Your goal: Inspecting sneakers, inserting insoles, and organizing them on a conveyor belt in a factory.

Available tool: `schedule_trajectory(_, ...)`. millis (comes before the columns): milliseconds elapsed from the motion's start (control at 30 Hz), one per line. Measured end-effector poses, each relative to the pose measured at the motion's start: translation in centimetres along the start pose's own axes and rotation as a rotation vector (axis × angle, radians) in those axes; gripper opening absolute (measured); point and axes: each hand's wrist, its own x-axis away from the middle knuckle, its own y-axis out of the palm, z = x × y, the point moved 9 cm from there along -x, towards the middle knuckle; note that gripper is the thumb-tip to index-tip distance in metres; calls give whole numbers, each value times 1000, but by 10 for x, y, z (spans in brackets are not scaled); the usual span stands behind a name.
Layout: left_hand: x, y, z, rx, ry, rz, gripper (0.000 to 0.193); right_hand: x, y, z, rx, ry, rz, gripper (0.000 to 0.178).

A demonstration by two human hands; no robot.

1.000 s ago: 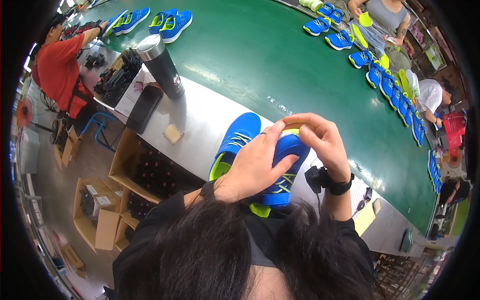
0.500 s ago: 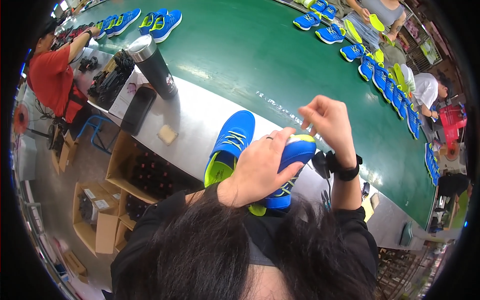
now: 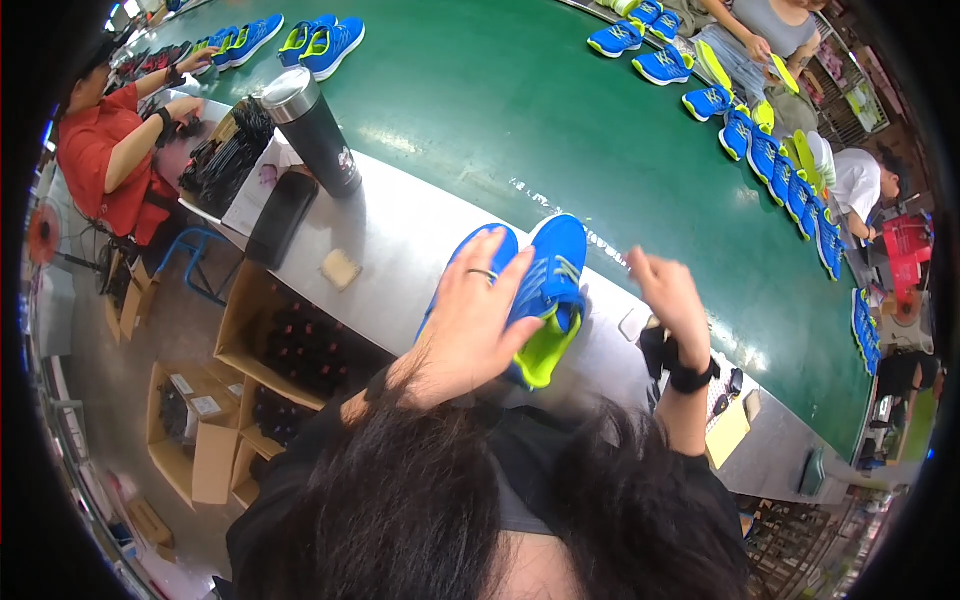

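A pair of blue sneakers with lime-green linings stands side by side on the steel table edge in front of me, toes pointing away. My left hand (image 3: 465, 325) lies over the left sneaker (image 3: 497, 240), fingers stretched out and spread, covering much of it. Its thumb reaches the opening of the right sneaker (image 3: 553, 275), whose lime-green inside shows. Off to the right, my right hand (image 3: 672, 300) is raised clear of the shoes, somewhat blurred, fingers extended with nothing seen in them. A black band circles that wrist.
Beyond the metal ledge (image 3: 395, 215) runs a green belt surface (image 3: 470, 110). A black tumbler (image 3: 325, 150), a dark oblong case (image 3: 282, 222) and a cream pad (image 3: 341, 270) are at left, a yellow pad (image 3: 728, 435) at right. Co-workers and more blue sneakers line the belt; cardboard boxes (image 3: 215, 465) are below left.
The tilted sneaker under my left hand now stands upright beside its mate. My left hand has shifted left onto the other sneaker; my right hand has drawn away to the right and down.
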Motion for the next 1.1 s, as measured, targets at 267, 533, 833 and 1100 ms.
schedule_trajectory(267,100,35,-87,316,-613,-309,72,103,135,-24,-782,152,-450,77)
schedule_trajectory(533,96,59,-89,1310,-631,-174,52,90,120,-15,-1013,79,-80,63)
schedule_trajectory(833,97,54,-65,1825,-671,-194,56,110,144,-6,-1485,301,-275,50)
schedule_trajectory(1100,97,-8,-85,1284,-425,216,67,91,70,-34,-1358,-116,-91,68)
